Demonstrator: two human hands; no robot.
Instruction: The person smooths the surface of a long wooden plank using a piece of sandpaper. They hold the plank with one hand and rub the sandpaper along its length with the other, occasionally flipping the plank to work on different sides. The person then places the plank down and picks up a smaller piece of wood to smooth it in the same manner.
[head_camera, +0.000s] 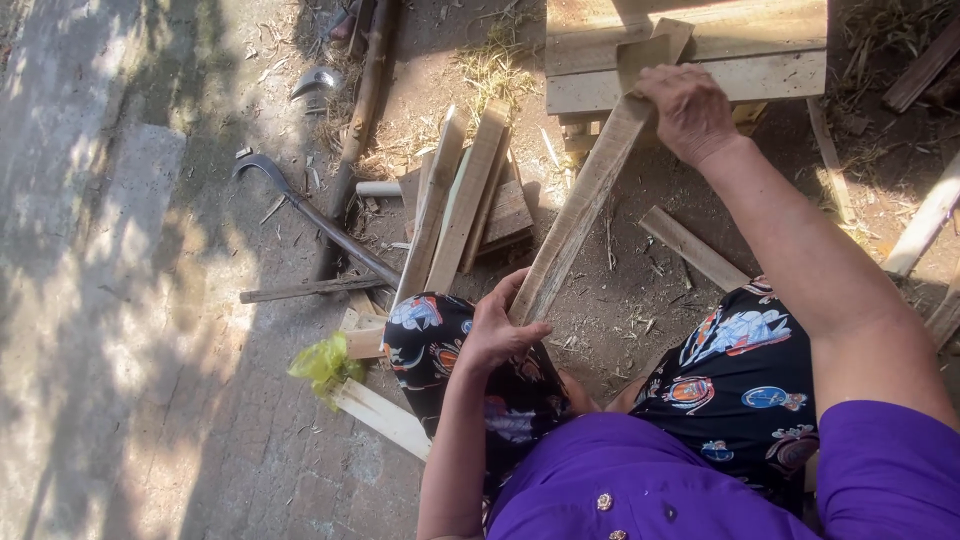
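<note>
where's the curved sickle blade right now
In the head view the curved sickle lies on the ground at the left, clear of both hands, its handle running toward the leaning wooden slats.

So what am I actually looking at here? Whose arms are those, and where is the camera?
The camera sits on a person's head and looks down, so the arms are that person's own, seen from above. There is no machine, only two bare hands. The left hand grips the near end of a long wooden slat, close to the knee. The right hand presses on its far end, which leans on a low wooden bench. On the dirt ground to the left lie a bundle of similar slats, a curved sickle, a thin pole and a yellow-green plastic bag. Wood chips and straw are scattered around.
</note>
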